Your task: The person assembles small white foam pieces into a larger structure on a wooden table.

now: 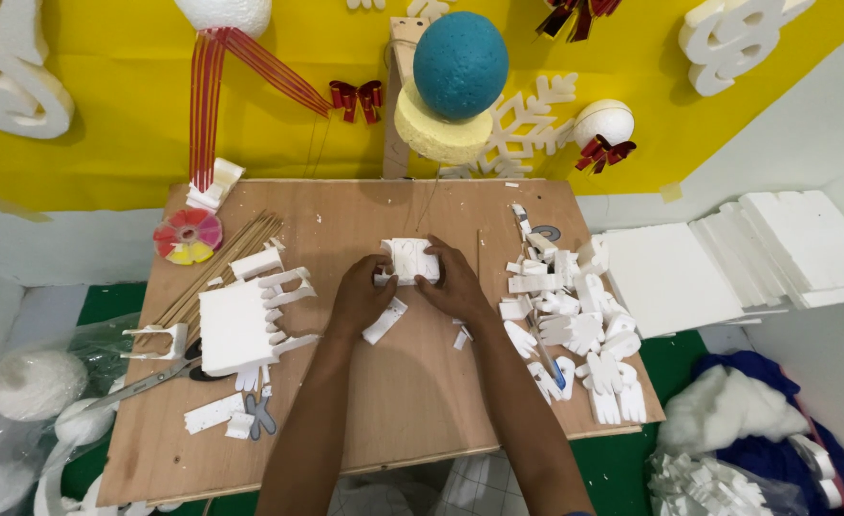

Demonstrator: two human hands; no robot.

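Observation:
Both my hands meet over the middle of a plywood board [412, 382]. Between them is a small white foam block [410, 258] with shapes cut into it. My left hand [362, 294] grips its left side and my right hand [453, 282] holds its right side. A narrow white foam offcut [384, 321] lies on the board just below my left hand. The near face of the block is hidden by my fingers.
A square foam slab [235, 327] and scissors [159, 375] lie at the left, with wooden sticks [213, 272] and a colourful round disc [188, 236]. Several cut foam pieces [575, 320] pile up at the right. White foam sheets [727, 258] lie beyond the board's right edge.

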